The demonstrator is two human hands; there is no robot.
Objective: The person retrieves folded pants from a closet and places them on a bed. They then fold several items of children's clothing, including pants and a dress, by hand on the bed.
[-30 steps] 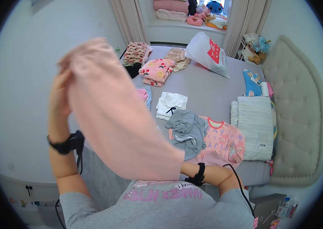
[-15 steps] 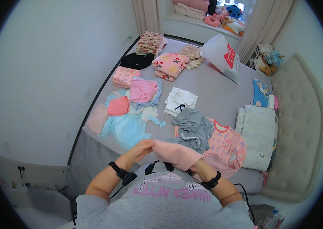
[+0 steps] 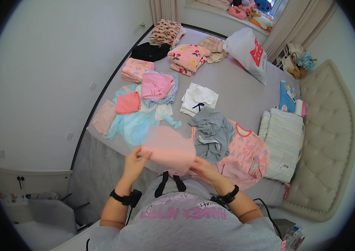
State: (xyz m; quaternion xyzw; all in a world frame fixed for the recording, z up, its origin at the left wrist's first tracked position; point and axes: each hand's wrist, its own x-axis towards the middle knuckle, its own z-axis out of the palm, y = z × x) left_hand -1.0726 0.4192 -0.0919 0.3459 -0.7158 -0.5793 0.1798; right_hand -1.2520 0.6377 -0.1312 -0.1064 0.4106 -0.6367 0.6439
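A pale pink piece of cloth (image 3: pixel 169 146) is stretched between my hands over the near edge of the bed, blurred by motion, so its exact kind is unclear. My left hand (image 3: pixel 135 162) pinches its left end between thumb and fingers. At its right end my right hand (image 3: pixel 204 168) grips the lower corner. Just right of the cloth lies a crumpled grey garment (image 3: pixel 211 136), partly over a pink patterned long-sleeved top (image 3: pixel 246 146). Beyond the cloth, light blue sheer fabric (image 3: pixel 131 127) is spread out, with a folded coral piece (image 3: pixel 128 103) on it.
Folded white clothes (image 3: pixel 199 98) rest mid-bed. Several folded stacks, including a cherry-print one (image 3: pixel 188 57), line the far left. A white plastic bag (image 3: pixel 248 52) stands at the far right. Folded bedding (image 3: pixel 284 144) lies by the padded headboard (image 3: pixel 328 146). A grey chair (image 3: pixel 47 221) is at lower left.
Both hands have moved forward, away from my body, carrying the pink cloth toward the bed. The cloth now hangs flatter and wider between them.
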